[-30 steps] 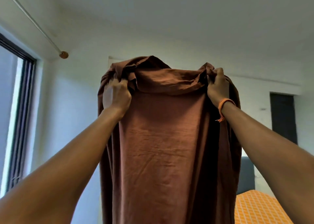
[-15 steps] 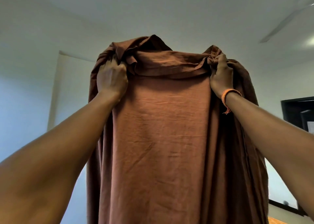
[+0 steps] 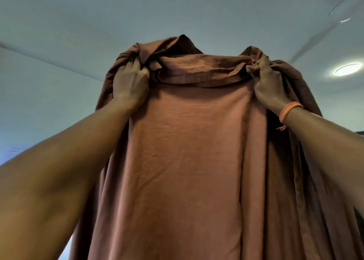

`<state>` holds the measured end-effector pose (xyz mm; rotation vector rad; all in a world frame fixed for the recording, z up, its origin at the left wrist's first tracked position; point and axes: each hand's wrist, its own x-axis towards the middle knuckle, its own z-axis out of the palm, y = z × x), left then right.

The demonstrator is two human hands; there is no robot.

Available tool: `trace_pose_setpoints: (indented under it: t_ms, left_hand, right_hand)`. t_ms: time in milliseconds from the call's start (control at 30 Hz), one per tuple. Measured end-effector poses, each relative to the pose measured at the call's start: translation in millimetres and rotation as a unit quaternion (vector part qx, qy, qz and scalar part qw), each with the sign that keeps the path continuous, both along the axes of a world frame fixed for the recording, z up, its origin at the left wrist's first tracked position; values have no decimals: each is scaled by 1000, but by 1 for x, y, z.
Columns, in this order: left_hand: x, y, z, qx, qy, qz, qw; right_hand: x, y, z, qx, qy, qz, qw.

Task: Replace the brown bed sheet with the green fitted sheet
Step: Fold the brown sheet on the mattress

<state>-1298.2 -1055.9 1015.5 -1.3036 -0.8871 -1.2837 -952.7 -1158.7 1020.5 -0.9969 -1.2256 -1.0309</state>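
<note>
High overhead, near the white ceiling [image 3: 137,13], the left hand [image 3: 131,82] and the right hand [image 3: 268,86], which wears an orange thread wristband [image 3: 288,110], each clench a bunched corner of the creased brown cotton bed sheet [image 3: 187,161], which hangs between the arms as a long, doubled curtain running out of view below. This looks like the folding-away step after stripping the bed, so the next move probably calls for bringing the two gripped corners together. A round ceiling light [image 3: 347,68] and a blurred fan blade [image 3: 325,37] sit to the far right, while the hanging cloth hides the bed and any green fitted sheet.
</note>
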Motion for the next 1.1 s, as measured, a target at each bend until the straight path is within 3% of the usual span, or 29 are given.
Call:
trace_pose_setpoints:
  t_ms: [167, 433, 500, 633, 800, 967, 1100]
  left_hand:
    - [47, 107, 21, 12, -13, -44, 999]
    - [131, 370, -54, -38, 9, -161, 986]
    - [163, 441, -72, -44, 12, -210, 977]
    - [250, 588, -131, -143, 42, -298, 943]
    - [355, 693, -234, -325, 19, -437, 839]
    - [431, 769, -389, -508, -31, -505, 697]
    - [472, 810, -496, -621, -127, -535, 559]
  right_hand:
    - [40, 73, 24, -51, 1, -48, 998]
    - [99, 253, -45, -164, -5, -118, 979]
    - [117, 302, -61, -170, 19, -120, 978]
    - [184, 421, -114, -229, 106, -140, 958]
    - [271, 528, -208, -217, 317, -40, 922]
    - [345, 575, -346, -285, 527, 39, 799]
    - [382, 609, -455, -279, 602, 78, 744]
